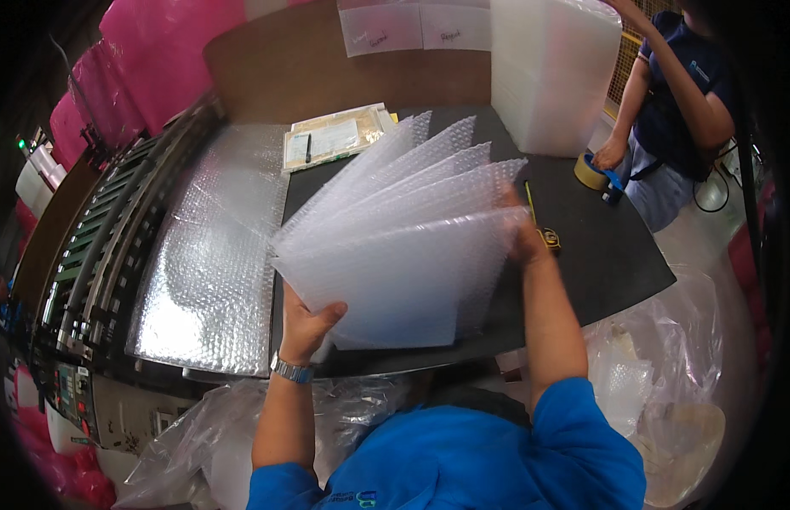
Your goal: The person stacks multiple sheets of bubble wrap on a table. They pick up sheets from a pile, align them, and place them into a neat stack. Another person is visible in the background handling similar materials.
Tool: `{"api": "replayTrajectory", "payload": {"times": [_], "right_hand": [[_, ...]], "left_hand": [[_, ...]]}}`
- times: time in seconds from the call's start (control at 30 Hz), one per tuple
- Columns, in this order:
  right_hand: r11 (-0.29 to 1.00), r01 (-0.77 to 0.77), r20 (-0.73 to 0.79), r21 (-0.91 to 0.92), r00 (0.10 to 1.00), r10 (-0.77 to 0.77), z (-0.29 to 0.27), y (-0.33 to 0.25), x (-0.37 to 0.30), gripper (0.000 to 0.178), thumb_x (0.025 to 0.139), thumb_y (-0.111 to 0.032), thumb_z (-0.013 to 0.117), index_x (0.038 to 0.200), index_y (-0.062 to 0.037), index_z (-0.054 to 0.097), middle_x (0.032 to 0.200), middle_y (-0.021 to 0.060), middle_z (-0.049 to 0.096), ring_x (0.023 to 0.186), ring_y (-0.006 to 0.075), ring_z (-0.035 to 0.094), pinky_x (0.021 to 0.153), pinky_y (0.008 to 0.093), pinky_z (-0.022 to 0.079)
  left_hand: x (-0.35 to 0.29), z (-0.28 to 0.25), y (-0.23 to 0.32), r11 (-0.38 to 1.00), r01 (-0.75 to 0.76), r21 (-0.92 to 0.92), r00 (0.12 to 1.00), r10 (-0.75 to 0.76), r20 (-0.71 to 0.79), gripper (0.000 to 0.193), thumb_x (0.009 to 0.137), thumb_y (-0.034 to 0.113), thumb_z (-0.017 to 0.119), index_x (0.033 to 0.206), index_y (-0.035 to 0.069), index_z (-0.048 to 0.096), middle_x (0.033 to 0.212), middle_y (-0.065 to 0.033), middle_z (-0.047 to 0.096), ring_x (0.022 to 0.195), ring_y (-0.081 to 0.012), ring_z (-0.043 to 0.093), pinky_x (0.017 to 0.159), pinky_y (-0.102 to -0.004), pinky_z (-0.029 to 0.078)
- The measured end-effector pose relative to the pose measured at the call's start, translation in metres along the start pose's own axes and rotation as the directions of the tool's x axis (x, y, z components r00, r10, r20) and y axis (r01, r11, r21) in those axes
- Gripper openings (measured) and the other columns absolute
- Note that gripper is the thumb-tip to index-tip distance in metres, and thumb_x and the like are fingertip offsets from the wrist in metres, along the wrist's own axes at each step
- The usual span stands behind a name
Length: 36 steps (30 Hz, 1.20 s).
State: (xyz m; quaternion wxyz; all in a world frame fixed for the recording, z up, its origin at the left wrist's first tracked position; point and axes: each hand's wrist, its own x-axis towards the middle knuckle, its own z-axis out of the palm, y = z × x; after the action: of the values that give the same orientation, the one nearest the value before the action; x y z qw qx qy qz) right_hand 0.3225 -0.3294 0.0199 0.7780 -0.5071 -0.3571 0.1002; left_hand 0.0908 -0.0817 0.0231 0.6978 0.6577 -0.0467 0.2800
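A fanned stack of several clear bubble wrap bags (pixel 395 280) is held up over the dark table, spread apart toward the top and right. My left hand (pixel 308 321) grips the stack at its lower left corner, thumb across the front and the other fingers hidden behind. At the right edge my right hand (pixel 522 236) holds the front bag near its upper corner. Its fingers are slightly blurred and partly covered by the see-through plastic.
A shiny bubble wrap sheet (pixel 204 255) lies at the left, beside a roller machine (pixel 97 229). Papers with a pen (pixel 334 138), a tape measure (pixel 549 238) and a tall translucent stack (pixel 548 81) stand around the dark table (pixel 599 272). At right, another person's hand (pixel 612 155) holds a tape dispenser (pixel 592 172).
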Motion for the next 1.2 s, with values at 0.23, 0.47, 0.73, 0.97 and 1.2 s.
{"api": "replayTrajectory", "payload": {"times": [0.23,0.47,0.73,0.97,1.2], "right_hand": [[0.836,-0.216,-0.070,-0.504,0.975,0.210,0.048,0.014,0.012,0.062,0.078,-0.041,0.057,0.126,-0.0066,0.037,0.117,0.0129,0.046,0.109,0.0204,0.043,0.091,0.0292,0.035],[0.941,-0.324,-0.151,0.092,0.930,0.335,0.036,0.006,0.024,0.069,0.076,-0.048,0.058,0.128,-0.0081,0.035,0.122,0.0166,0.042,0.117,0.0225,0.037,0.095,0.0319,0.031],[0.884,-0.446,0.140,-0.139,0.875,0.463,0.077,0.049,-0.005,0.082,0.072,-0.029,0.067,0.134,-0.0039,0.019,0.133,0.0220,0.026,0.125,0.0275,0.025,0.101,0.0342,0.022],[0.960,-0.114,-0.061,-0.257,0.993,0.101,0.076,0.022,0.017,0.095,0.060,-0.027,0.076,0.133,-0.0031,0.021,0.132,0.0157,0.030,0.121,0.0255,0.030,0.100,0.0343,0.025],[0.977,-0.142,0.254,-0.159,0.950,0.179,0.054,-0.037,0.001,0.117,0.043,-0.056,0.077,0.132,-0.0015,0.023,0.129,0.0131,0.034,0.121,0.0240,0.030,0.100,0.0363,0.024]], "left_hand": [[0.024,0.011,0.007,0.979,0.118,0.168,0.993,-0.117,-0.017,0.058,0.066,0.010,0.069,0.114,0.000,0.040,0.105,-0.0102,0.051,0.094,-0.0182,0.051,0.080,-0.0306,0.043],[0.016,-0.010,0.023,0.958,0.280,-0.062,0.918,-0.286,-0.273,0.063,0.071,0.014,0.060,0.125,0.002,0.031,0.114,-0.0149,0.046,0.103,-0.0247,0.048,0.085,-0.0364,0.043],[-0.003,-0.043,-0.022,0.724,0.556,-0.408,0.762,-0.640,-0.100,0.057,0.077,0.014,0.056,0.126,0.002,0.030,0.116,-0.0141,0.046,0.102,-0.0264,0.050,0.084,-0.0382,0.044],[-0.006,-0.014,0.005,0.992,0.116,-0.051,0.945,-0.126,-0.302,0.064,0.064,0.007,0.070,0.120,0.003,0.037,0.111,-0.0126,0.048,0.099,-0.0220,0.050,0.081,-0.0336,0.043],[-0.009,-0.031,0.034,0.986,0.060,0.155,0.995,-0.046,-0.087,0.065,0.057,0.029,0.080,0.106,-0.001,0.050,0.096,-0.0069,0.056,0.087,-0.0196,0.054,0.077,-0.0303,0.044]]}}
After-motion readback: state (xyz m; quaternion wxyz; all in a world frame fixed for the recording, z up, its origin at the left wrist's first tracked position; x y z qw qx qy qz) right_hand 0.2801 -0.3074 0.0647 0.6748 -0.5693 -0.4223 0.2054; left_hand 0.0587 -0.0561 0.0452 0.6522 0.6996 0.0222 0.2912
